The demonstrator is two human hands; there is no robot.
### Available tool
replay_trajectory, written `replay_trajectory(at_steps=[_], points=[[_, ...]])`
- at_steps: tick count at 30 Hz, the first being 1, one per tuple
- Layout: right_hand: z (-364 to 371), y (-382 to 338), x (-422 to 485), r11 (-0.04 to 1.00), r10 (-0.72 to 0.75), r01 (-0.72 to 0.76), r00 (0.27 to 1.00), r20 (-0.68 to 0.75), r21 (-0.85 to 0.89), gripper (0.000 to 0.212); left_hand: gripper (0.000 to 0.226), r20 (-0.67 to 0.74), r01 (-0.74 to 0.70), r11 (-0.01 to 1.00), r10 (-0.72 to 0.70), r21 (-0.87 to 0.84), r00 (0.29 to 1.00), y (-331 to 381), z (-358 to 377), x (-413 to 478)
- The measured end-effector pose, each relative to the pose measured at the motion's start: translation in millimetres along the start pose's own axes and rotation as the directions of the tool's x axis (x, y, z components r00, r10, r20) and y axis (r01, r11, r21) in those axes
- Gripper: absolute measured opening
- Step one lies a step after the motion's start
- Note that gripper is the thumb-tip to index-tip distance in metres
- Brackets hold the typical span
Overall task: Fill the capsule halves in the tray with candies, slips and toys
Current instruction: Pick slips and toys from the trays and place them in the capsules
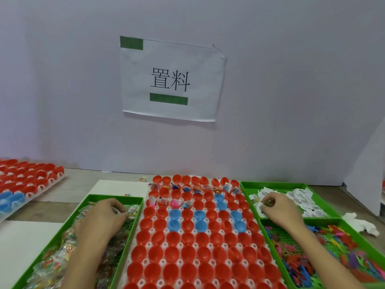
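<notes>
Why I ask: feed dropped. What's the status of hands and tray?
Left hand grips candies, left bin. Right hand pinches slips, far-right bin. Capsule tray: few far halves filled, most empty. Nothing blocking.

**Place:** packing station in a small factory, set up for hand assembly.

**Evidence:**
- A printed sign reading 置料 is fixed with green tape to a plain white partition.
- A wood-look worktop carries a white peg tray of red and blue capsule halves in rows.
- A second tray of the same sits at far left.
- Three green bins hold bulk stock sorted by kind: candy packets, paper slips and plastic toys.
</notes>
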State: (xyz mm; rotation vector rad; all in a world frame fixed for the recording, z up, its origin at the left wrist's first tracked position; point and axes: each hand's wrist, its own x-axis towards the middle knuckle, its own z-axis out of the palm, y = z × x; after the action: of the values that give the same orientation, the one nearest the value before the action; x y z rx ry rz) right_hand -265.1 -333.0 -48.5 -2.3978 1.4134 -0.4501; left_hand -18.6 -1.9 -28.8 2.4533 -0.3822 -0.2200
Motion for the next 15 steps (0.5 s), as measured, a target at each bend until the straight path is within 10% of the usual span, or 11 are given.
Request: replay_trajectory(at_steps=[15], points=[[6,8,2,0.977,0.024,0.006,0.991,-0.135,0.213,0.024,0.016,-0.230,-0.104,0.967,0.050,-0.231,0.972,2,-11,2]])
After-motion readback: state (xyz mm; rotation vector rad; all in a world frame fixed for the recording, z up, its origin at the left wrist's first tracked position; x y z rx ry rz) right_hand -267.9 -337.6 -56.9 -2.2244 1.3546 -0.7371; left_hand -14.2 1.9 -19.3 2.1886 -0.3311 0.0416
